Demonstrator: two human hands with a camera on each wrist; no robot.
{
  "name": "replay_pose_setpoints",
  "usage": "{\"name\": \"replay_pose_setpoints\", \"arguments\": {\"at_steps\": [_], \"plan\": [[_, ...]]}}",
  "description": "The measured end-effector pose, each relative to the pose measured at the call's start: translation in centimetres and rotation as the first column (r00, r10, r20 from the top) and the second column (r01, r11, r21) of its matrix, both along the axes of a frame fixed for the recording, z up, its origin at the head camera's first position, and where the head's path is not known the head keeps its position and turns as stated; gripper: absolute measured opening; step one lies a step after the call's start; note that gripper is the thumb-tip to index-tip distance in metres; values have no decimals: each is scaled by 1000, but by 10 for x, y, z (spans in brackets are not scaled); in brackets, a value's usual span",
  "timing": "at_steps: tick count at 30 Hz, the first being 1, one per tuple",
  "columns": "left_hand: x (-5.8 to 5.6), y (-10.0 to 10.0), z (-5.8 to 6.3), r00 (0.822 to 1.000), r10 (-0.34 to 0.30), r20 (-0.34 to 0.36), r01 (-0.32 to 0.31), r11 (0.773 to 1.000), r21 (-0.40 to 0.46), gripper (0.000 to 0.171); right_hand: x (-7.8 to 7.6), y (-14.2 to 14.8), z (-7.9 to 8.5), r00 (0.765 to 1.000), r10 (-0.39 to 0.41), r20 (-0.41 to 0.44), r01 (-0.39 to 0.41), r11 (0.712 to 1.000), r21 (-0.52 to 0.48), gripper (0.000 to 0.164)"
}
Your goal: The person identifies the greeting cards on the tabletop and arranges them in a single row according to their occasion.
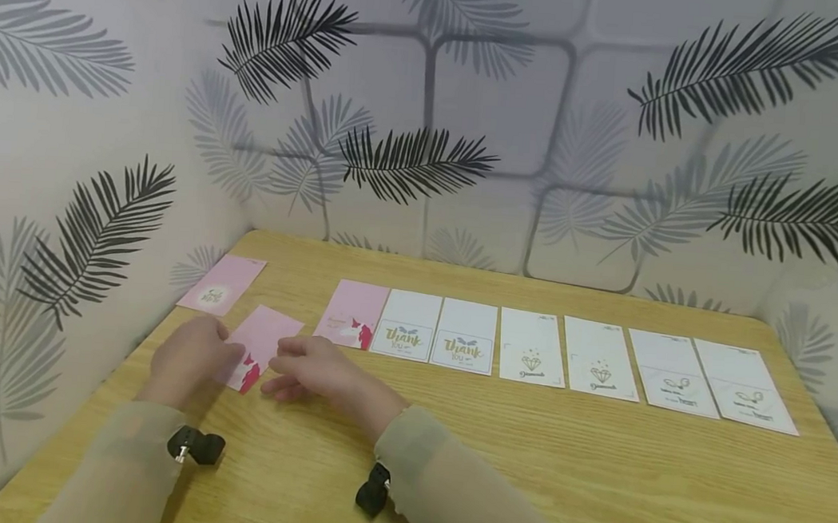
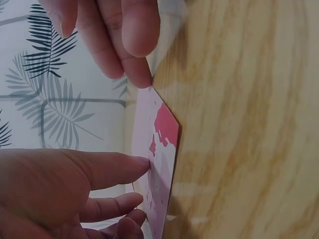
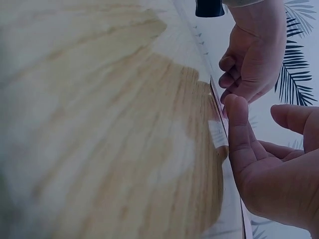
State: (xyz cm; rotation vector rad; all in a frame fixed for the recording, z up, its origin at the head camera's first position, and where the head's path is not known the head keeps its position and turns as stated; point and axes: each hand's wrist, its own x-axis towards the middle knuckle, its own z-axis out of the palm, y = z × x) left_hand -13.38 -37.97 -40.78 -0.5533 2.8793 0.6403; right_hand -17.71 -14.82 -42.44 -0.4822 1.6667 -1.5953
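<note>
A pink card with a red-and-white picture [image 1: 265,330] lies at the left of the table, between both hands. My left hand [image 1: 186,355] holds its left side, with the thumb on the printed face and the other fingers curled at the edge. In the left wrist view the card [image 2: 165,124] is seen at a steep slant. My right hand [image 1: 322,371] is at the card's right side, thumb and fingers apart. One of its fingertips touches or nearly touches a corner of the card in the left wrist view.
Behind the left hand lies another pink card [image 1: 234,274] with a pale round print. To the right runs a row: a matching pink card [image 1: 359,299], thank-you cards [image 1: 412,305], diamond cards [image 1: 530,328] and heart cards [image 1: 665,356]. A leaf-patterned wall [image 1: 479,225] borders the wooden table [image 1: 522,452].
</note>
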Motion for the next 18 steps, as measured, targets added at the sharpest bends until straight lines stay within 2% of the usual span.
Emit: {"name": "replay_pose_setpoints", "arguments": {"at_steps": [3,7,10,18], "plan": [[0,0,0,1000,0,8,0,1000,13,43,0,0,-1,1000,3,8,-2,1000,-9,58],[-1,1,3,999,11,36,-12,999,33,53,0,0,-3,1000,14,18,-14,1000,-24,59],[-2,2,4,999,11,48,-12,1000,14,53,0,0,-3,1000,17,18,-16,999,-28,59],[-6,3,3,999,-15,43,17,999,-31,32,1,1,-3,1000,4,18,-3,1000,-18,58]]}}
